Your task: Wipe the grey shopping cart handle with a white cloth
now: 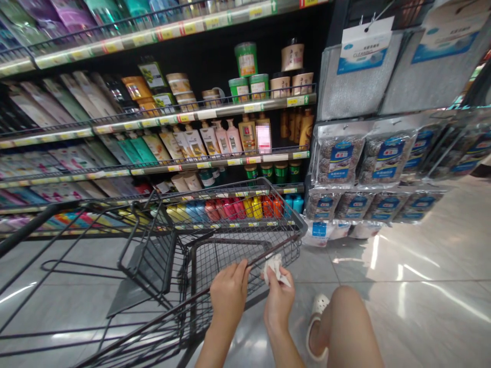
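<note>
My left hand (229, 292) grips the near rim of a black wire shopping cart (184, 245), fingers curled over the wire. My right hand (279, 299) is closed on a crumpled white tissue or cloth (274, 267), held just to the right of the cart's corner. The cart basket looks empty, with its child-seat flap folded inside. My bare knee (345, 322) and a white sandal (316, 319) show below the hands.
Shelves (161, 120) of shampoo bottles, tubs and pouches run behind the cart. A rack of packaged steel scourers (379, 158) and hanging grey cleaning cloths (356, 76) stands to the right. Glossy grey tile floor (422, 266) stretches to the right.
</note>
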Tool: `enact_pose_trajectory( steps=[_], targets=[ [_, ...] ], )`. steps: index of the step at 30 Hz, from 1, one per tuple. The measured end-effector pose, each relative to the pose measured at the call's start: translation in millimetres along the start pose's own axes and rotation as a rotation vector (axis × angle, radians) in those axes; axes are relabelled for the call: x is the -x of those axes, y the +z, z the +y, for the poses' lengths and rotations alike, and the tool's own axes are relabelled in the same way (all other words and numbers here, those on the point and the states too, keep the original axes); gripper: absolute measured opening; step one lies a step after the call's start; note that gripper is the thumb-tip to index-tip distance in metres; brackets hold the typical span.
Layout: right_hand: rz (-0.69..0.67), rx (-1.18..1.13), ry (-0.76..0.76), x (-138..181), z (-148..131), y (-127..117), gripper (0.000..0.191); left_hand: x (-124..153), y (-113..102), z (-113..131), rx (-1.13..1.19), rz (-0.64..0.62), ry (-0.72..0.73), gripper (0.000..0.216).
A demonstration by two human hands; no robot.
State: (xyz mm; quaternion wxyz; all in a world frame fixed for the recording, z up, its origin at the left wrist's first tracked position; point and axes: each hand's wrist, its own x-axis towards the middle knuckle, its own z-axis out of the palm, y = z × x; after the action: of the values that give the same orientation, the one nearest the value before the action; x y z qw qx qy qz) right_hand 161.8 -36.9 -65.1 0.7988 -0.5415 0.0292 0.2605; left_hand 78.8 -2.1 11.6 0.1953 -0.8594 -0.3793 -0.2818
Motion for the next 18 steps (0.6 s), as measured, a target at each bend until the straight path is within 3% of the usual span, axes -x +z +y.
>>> enact_pose_trajectory(
  steps=[4,10,18],
  targets=[
    [-0.005,0.101,-0.180,-0.6,-10.4,-3.7,0.046,0.6,-1.5,0.0,0.018,0.006,0.007,0.023],
    [-0.101,0.368,-0.604,-18.5,-14.4,-6.7,0.029,-0.4,-1.7,0.6,0.035,0.007,0.003,0.022],
    [-0.126,0.436,-0.738,-34.2,0.6,-16.2,0.024,0.6,-1.0,-0.1,0.051,-0.031,-0.021,0.022]
  ],
)
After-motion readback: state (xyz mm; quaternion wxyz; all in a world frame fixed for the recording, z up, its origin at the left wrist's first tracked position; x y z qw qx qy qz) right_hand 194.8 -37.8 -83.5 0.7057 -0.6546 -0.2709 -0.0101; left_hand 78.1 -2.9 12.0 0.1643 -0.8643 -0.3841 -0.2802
